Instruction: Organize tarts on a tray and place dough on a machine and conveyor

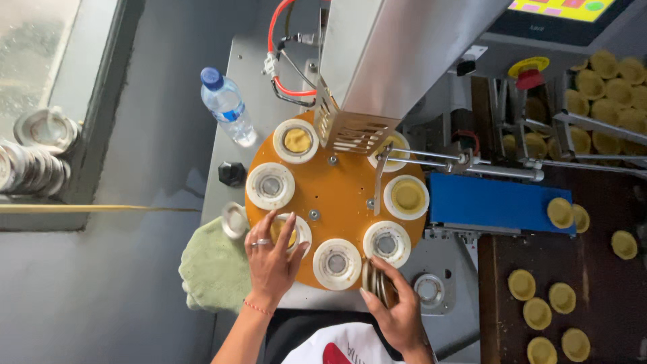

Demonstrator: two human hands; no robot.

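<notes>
An orange round turntable (337, 202) carries several white ring moulds. My left hand (273, 259) lies spread over the near-left mould (296, 229), which has yellow dough in it. My right hand (394, 307) grips a short stack of round metal cups (376, 283) at the turntable's near edge, just below an empty mould (386, 244). Another mould (296, 140) at the far side holds a dough lump, and one on the right (407, 197) holds a pressed yellow shell. A steel press head (377, 67) hangs over the far part of the turntable.
A blue conveyor (492, 201) leads right to a brown surface (606, 283) with several pressed yellow shells. A water bottle (228, 106), a black knob (232, 174) and a green cloth (214, 266) lie left. Stacked metal cups (34, 155) rest on the window sill.
</notes>
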